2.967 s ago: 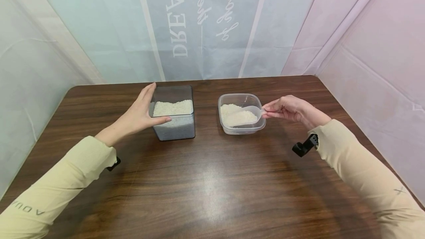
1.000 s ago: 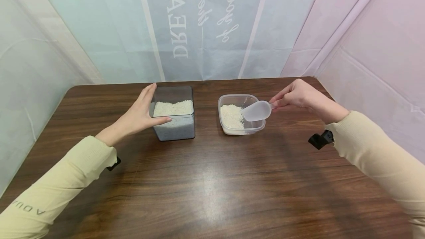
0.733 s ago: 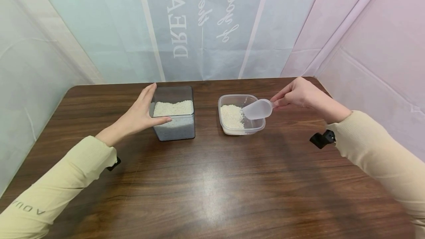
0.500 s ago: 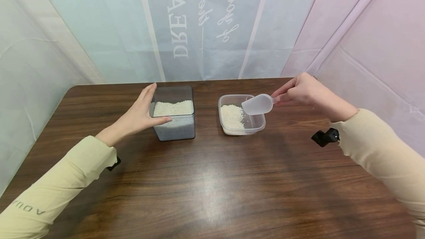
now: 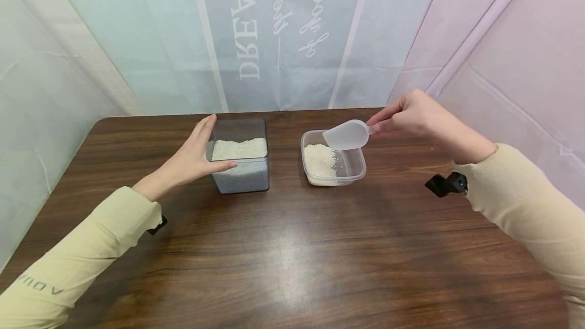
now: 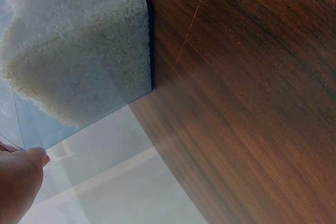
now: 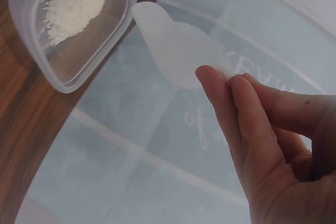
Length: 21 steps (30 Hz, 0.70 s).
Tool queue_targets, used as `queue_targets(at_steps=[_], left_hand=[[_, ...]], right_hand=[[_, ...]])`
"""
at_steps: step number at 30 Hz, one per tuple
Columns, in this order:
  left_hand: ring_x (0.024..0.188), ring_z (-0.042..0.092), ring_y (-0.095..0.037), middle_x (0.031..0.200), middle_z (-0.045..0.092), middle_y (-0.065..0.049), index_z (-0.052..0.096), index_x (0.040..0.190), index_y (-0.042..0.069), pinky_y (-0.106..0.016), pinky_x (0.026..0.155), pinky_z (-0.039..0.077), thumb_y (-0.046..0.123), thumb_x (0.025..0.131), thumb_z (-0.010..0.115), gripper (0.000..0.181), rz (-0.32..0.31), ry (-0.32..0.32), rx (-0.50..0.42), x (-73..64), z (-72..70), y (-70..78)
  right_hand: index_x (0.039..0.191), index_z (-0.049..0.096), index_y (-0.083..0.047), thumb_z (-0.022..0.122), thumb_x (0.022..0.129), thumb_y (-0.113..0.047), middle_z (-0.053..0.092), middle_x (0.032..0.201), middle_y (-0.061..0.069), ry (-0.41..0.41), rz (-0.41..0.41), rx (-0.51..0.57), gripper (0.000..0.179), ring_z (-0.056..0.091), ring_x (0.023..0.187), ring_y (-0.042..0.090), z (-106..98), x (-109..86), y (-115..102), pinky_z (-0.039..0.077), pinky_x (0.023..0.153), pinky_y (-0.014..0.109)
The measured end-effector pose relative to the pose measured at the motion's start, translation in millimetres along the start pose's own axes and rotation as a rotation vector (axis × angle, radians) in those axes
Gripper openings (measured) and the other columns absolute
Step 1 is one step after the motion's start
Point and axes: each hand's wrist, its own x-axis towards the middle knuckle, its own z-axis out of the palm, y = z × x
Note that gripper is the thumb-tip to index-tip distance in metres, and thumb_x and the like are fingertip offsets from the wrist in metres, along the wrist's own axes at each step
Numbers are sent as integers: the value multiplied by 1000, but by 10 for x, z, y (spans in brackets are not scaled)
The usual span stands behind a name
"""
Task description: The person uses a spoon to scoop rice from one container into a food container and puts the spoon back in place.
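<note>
Though near the grey bin (image 5: 244,182), tub (image 5: 353,167) partly under scoop (image 5: 348,135), curtain (image 5: 292,77) beyond.

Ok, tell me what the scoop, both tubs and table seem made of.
Scoop: likely plastic, matte; milky, cloudy walls.
Dark tub: glossy, smoky plastic or glass; rice shows through.
Clear tub: probably plastic, smooth; transparent walls.
Table: glossy wood or laminate; brown grain, bright reflection.

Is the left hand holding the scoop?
No, the right hand pinches the scoop, while the left hand holds the grey box.
</note>
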Motion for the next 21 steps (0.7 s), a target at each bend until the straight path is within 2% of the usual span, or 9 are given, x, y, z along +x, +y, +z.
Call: queue_targets(at_steps=[4, 9, 15, 21], left_hand=[[136, 13, -33, 151, 0, -12, -3, 146, 7, -54, 103, 22, 45, 75, 70, 109, -1, 0, 2, 0, 0, 0], [136, 12, -33, 151, 0, -12, -4, 146, 7, -54, 103, 22, 45, 75, 70, 109, -2, -5, 2, 5, -1, 2], [136, 13, -33, 151, 0, -13, -4, 146, 7, -54, 102, 22, 46, 75, 70, 109, -2, -7, 3, 11, -8, -1], [135, 13, -34, 151, 0, -14, -4, 146, 7, -55, 102, 22, 45, 75, 70, 109, -1, -9, -3, 3, -22, -8]], right_hand=[[104, 72, -14, 71, 78, -29, 71, 84, -1, 4, -3, -7, 30, 51, 102, 14, 5, -8, -86, 39, 82, 35], [102, 73, -17, 72, 76, -34, 71, 84, -4, 22, -16, -16, 31, 56, 95, 10, 22, -18, -211, 41, 79, 30], [98, 74, -17, 73, 76, -32, 71, 84, -2, 67, -46, -4, 27, 56, 83, 5, 49, -36, -370, 43, 68, 22], [98, 74, -20, 73, 76, -34, 70, 89, -2, 76, -72, -2, 26, 56, 88, 7, 66, -38, -500, 42, 71, 26]])
